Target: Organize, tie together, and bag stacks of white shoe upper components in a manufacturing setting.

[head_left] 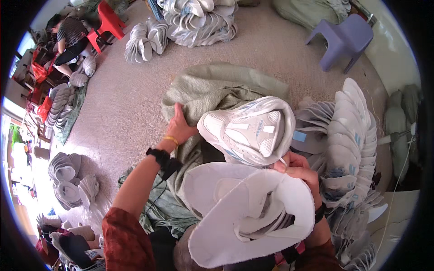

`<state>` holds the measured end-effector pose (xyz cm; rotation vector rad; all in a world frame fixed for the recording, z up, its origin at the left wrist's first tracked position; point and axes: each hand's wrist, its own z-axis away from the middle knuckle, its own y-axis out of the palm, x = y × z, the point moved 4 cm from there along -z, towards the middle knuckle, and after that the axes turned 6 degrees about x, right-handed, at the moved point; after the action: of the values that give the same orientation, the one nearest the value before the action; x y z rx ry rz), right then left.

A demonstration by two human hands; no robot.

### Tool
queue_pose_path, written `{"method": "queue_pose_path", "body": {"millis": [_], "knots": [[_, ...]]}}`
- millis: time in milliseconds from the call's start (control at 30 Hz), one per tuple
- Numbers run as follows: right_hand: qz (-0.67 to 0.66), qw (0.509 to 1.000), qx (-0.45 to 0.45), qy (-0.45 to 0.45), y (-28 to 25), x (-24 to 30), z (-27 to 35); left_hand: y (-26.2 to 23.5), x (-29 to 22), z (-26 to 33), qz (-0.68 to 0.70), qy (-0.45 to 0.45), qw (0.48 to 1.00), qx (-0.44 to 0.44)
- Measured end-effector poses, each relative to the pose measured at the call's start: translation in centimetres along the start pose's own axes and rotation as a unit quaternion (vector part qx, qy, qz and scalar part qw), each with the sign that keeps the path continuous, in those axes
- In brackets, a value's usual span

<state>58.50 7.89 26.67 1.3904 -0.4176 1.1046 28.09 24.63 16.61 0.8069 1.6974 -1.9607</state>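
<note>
My left hand [181, 129] grips the edge of a grey-green woven sack [199, 92], thumb outside; the other fingers are partly hidden. Just right of it, a bundle of white and grey shoe uppers [246, 128] with blue trim lies across the sack's mouth. With fingers closed, my right hand [300, 169] holds shoe uppers [253, 214] by their edge. Their plain white lining side faces up, and several layers show through the opening. The two bundles meet at the right hand's fingertips; whether it also grips the upper bundle is unclear.
Stacked shoe uppers [352, 140] stand close on the right; more piles [199, 27] lie at the far side, and others [70, 180] on the left. A purple stool [343, 40] is far right. Far left, a person [72, 38] sits near a red chair [108, 25].
</note>
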Motion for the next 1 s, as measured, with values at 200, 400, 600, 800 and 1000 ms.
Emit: {"method": "queue_pose_path", "body": {"millis": [200, 400, 600, 800, 1000], "knots": [[-0.036, 0.998, 0.046, -0.020, 4.6, 3.4, -0.2, -5.3, -4.1, 8.2, -0.018, 0.139, 0.980, -0.139], [-0.005, 0.997, 0.072, 0.039, 10.2, 4.4, -1.1, -8.6, -7.4, 15.5, 0.563, -0.138, 0.792, 0.190], [0.209, 0.962, 0.153, -0.088, 17.2, 5.2, 0.6, -9.8, -5.8, 21.4, 0.610, -0.072, 0.768, 0.184], [0.024, 0.978, 0.178, 0.103, 24.8, 1.3, 0.1, -16.8, -7.8, 27.7, 0.675, -0.117, 0.709, 0.167], [-0.047, 0.971, 0.187, 0.139, 29.6, -2.7, 0.4, -20.4, -7.0, 33.2, 0.674, -0.117, 0.726, 0.075]]}}
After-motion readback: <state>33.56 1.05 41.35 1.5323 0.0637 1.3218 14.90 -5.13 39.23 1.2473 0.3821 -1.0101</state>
